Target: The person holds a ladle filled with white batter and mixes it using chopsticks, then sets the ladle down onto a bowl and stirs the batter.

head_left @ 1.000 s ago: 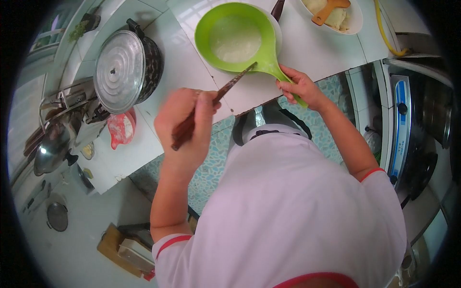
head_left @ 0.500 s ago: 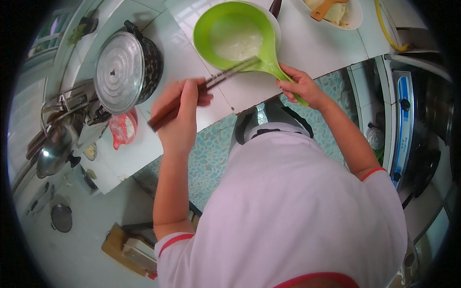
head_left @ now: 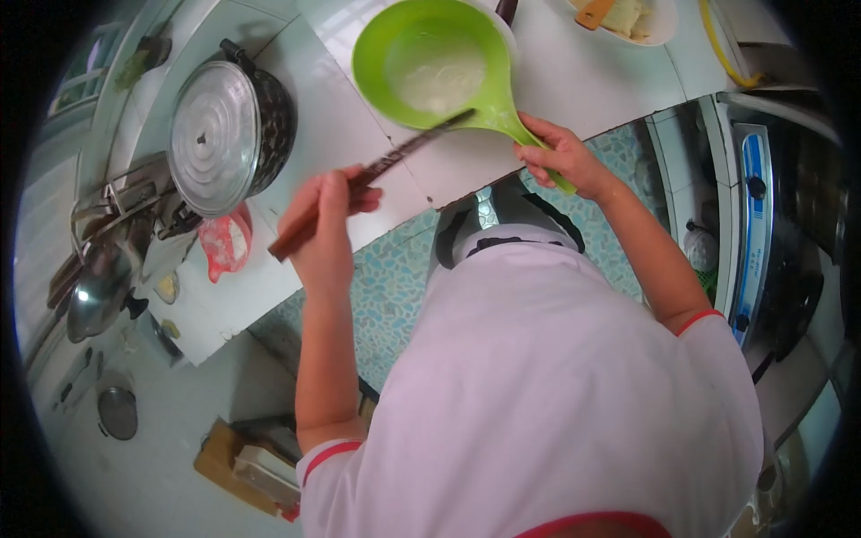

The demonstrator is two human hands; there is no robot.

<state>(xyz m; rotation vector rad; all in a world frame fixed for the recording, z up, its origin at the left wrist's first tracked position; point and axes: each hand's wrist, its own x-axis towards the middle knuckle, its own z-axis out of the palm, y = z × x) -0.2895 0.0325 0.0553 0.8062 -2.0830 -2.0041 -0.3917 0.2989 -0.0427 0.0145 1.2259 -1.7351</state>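
My left hand (head_left: 325, 215) is closed around dark brown chopsticks (head_left: 395, 158), whose tips lie over the near rim of a green, long-handled bowl (head_left: 369, 65). Inside the bowl is a whitish, floury mixture (head_left: 439, 73). My right hand (head_left: 565, 158) grips the bowl's handle, fingers wrapped round it. Under the green bowl, part of a white dish with a dark handle (head_left: 507, 11) shows at its right side.
A lidded pot (head_left: 213, 139) stands on the tiled counter (head_left: 345, 134) at the left, beside a red scoop (head_left: 226, 244) with white powder and a rack of metal utensils (head_left: 97, 291). A white bowl (head_left: 662, 27) holds dough and an orange-brown utensil. A stove (head_left: 753, 224) is at the right.
My left hand has moved left with the chopsticks, and their tips have shifted along the bowl's near rim. My right hand keeps its hold on the handle. The view has shifted slightly.
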